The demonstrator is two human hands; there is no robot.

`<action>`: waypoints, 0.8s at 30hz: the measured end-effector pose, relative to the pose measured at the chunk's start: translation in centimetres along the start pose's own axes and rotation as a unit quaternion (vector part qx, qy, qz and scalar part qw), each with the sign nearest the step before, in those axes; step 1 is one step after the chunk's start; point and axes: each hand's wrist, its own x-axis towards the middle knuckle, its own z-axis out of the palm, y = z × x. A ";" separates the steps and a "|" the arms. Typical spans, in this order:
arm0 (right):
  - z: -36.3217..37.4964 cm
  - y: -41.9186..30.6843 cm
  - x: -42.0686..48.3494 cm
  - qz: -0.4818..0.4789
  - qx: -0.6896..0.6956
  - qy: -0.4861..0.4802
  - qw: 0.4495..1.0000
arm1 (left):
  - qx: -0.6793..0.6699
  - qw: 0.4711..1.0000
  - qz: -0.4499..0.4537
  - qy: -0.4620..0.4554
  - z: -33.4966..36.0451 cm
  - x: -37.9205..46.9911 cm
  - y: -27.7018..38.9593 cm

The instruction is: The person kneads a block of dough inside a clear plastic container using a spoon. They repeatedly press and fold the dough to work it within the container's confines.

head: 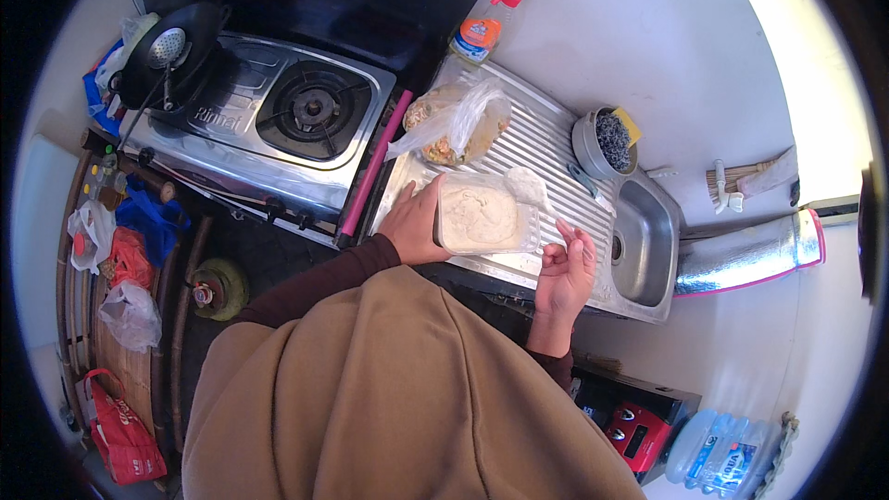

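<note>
My left hand (413, 226) grips the near left side of a clear plastic container (486, 247), with the thumb near its front corner. Pale, soft dough (479, 212) fills the container, its surface swirled. A loose flap of dough (526, 186) shows at the container's far right corner and tapers towards the fingertips of my right hand (568, 264). That hand is just right of the container, palm turned up and some fingers curled. Whether its fingertips hold the dough is unclear. Behind the container, a clear plastic bag (462, 121) of chopped food rests on the ribbed steel drainboard (549, 132).
A Rinnai gas stove (312, 107) stands left, with a black wok (198, 69) and a skimmer (167, 48). A spray bottle (486, 24) is at the back. Right are a scourer bowl (590, 146) and a steel sink (646, 243). A gas cylinder (226, 288) stands low left.
</note>
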 end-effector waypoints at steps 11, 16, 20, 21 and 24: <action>0.2 -1.3 -0.3 -0.130 -0.081 -0.071 0.986 | -0.001 1.000 0.000 0.006 0.1 0.0 0.0; 0.4 -2.0 -0.4 -0.168 -0.107 -0.086 0.976 | 0.005 1.000 0.008 0.015 0.2 0.0 -0.1; 0.4 -2.3 -0.4 -0.192 -0.127 -0.091 0.969 | 0.005 1.000 0.008 0.012 0.2 0.0 -0.1; 0.4 -2.4 -0.4 -0.198 -0.130 -0.092 0.967 | 0.004 1.000 0.006 0.012 0.2 0.0 -0.1; 0.4 -2.6 -0.4 -0.215 -0.143 -0.095 0.961 | 0.004 1.000 0.000 0.002 0.2 0.0 -0.1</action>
